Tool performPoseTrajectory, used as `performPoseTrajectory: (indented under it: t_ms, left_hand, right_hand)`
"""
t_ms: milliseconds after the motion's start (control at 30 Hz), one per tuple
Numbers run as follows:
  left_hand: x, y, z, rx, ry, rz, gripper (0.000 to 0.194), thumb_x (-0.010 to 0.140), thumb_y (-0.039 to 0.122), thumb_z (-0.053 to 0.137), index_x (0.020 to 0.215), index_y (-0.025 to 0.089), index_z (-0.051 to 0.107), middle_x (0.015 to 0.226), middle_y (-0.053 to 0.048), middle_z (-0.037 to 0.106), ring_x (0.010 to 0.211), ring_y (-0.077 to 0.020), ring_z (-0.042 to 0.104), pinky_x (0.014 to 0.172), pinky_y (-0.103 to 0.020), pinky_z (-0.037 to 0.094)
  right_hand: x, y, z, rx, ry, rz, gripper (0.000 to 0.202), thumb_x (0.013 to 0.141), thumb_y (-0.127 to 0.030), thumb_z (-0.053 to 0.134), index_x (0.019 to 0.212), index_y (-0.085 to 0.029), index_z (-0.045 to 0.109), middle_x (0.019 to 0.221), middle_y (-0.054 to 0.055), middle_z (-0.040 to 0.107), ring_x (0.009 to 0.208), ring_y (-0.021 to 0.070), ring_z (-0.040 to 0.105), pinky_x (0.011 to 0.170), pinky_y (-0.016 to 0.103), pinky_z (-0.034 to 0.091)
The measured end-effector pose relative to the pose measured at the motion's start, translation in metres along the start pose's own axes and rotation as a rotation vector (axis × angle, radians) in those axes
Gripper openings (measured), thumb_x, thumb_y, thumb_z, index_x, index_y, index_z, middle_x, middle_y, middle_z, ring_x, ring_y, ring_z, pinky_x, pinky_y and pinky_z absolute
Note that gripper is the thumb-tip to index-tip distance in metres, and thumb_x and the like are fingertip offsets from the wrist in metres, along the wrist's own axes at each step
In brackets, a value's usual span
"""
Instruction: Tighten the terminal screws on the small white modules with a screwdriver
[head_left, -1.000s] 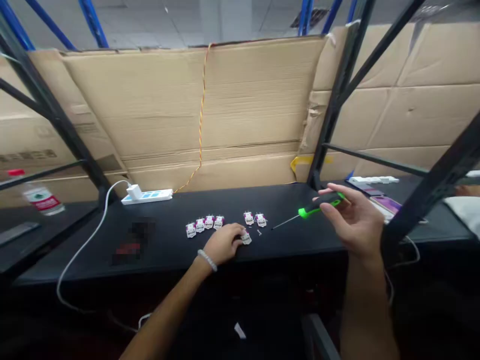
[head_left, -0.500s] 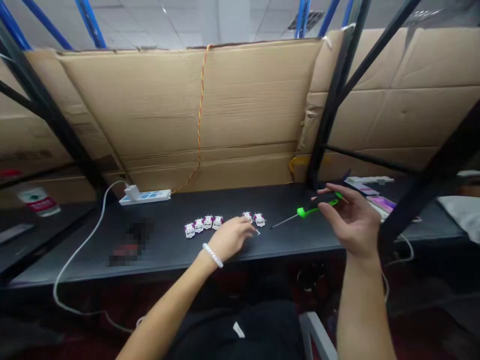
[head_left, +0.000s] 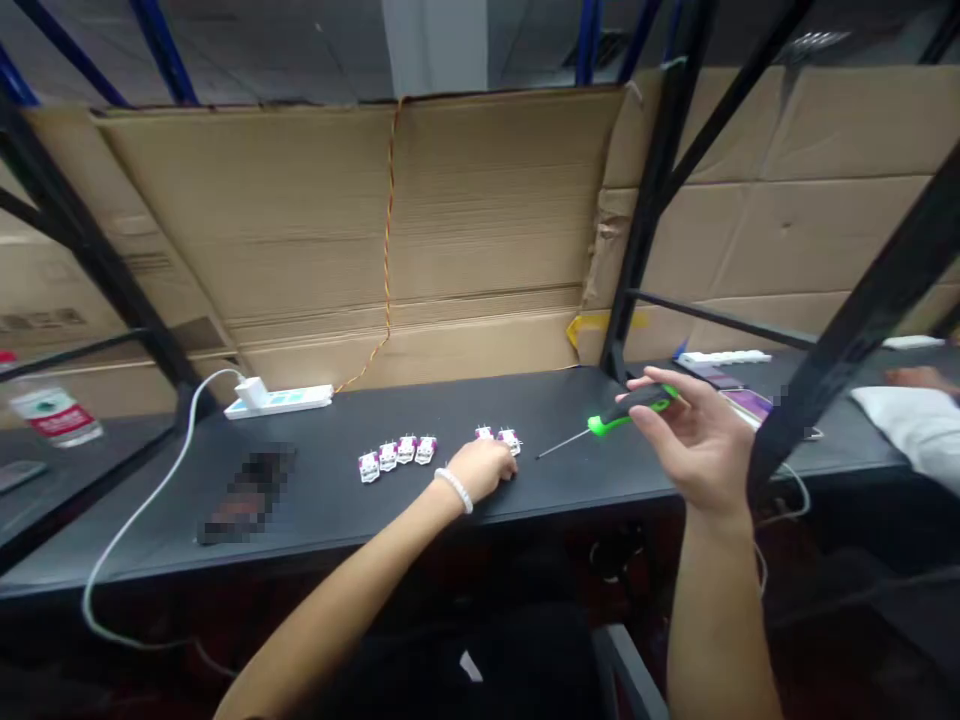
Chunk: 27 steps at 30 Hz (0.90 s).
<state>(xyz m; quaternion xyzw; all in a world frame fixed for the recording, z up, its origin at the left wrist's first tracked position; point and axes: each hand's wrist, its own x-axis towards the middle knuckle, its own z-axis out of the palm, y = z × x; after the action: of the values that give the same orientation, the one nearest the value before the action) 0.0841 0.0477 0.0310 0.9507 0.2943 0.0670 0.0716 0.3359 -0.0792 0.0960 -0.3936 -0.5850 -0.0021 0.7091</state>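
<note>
My right hand (head_left: 701,440) grips a screwdriver (head_left: 651,400) with a black and green handle; its thin shaft points down and left toward the tabletop. My left hand (head_left: 484,468), with a white bracelet on the wrist, rests low at the table's front part with its fingers bent and pressed together. What they hold, if anything, is hidden. Just beyond its knuckles lie two small white and purple parts, one (head_left: 509,440) in full sight and the other (head_left: 484,433) partly covered. A row of several similar white and purple parts (head_left: 406,449) lies to the left.
A white power strip (head_left: 279,401) with a plugged-in charger and cable stands at the back left. A blurred dark object (head_left: 247,495) lies on the black table (head_left: 322,520). Black rack posts (head_left: 652,200) flank the cardboard wall (head_left: 495,200). Another person's sleeve (head_left: 911,430) shows at right.
My left hand has closed its fingers down on the table, and the small white piece by its fingertips is now out of sight. My right hand keeps its screwdriver. The view has shifted slightly.
</note>
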Motion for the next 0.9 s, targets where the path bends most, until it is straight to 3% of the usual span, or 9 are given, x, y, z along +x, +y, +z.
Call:
performPoseTrajectory:
  t_ms: [500,733,900]
  left_hand:
    - [-0.009,0.001,-0.009,0.103,-0.018,0.132,0.027,0.093,0.005,0.057,0.091,0.022,0.079,0.101,-0.008,0.077,0.092,-0.0229,0.073,0.081,-0.031,0.055]
    - [-0.007,0.007,-0.015,0.207,-0.083,0.178,0.028,0.096,0.004,0.053,0.095,0.021,0.075,0.104,-0.008,0.076,0.096,-0.0237,0.071,0.077,-0.03,0.052]
    - [-0.008,0.009,-0.012,0.163,-0.043,0.181,0.027,0.094,0.001,0.054,0.09,0.019,0.074,0.099,-0.009,0.074,0.094,-0.0247,0.07,0.077,-0.032,0.052]
  right_hand:
    - [0.0,-0.002,0.004,0.021,-0.026,0.002,0.039,0.087,-0.028,0.083,0.125,-0.027,0.075,0.108,0.007,0.077,0.09,0.024,0.077,0.086,0.042,0.067]
    - [-0.001,-0.002,0.005,0.047,-0.052,0.01,0.04,0.088,-0.025,0.082,0.126,-0.029,0.074,0.11,0.006,0.077,0.093,0.0224,0.076,0.088,0.04,0.065]
    - [0.0,-0.003,0.006,0.035,-0.061,0.013,0.041,0.088,-0.027,0.082,0.127,-0.028,0.074,0.11,0.006,0.076,0.092,0.0228,0.076,0.087,0.04,0.065]
